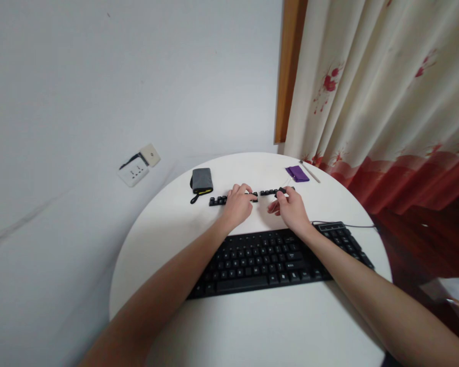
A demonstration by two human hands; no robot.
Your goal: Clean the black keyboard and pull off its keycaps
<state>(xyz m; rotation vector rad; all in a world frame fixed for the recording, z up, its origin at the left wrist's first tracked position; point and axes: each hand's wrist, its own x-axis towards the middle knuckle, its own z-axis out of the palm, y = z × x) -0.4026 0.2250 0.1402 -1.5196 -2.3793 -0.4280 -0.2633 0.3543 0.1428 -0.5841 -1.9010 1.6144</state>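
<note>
Two bare hands over loose black plastic keycaps [270, 192], right hand [290, 209] pinching one, left hand [237, 204] curled on the row, round white table [252, 326].

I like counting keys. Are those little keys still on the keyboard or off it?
Off. A row of loose keys lies on the table, beyond the keyboard.

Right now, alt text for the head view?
Two bare hands work over a row of loose black keycaps on a round white table: left hand rests on the row, right hand pinches one keycap. A black keyboard lies nearer.
</note>
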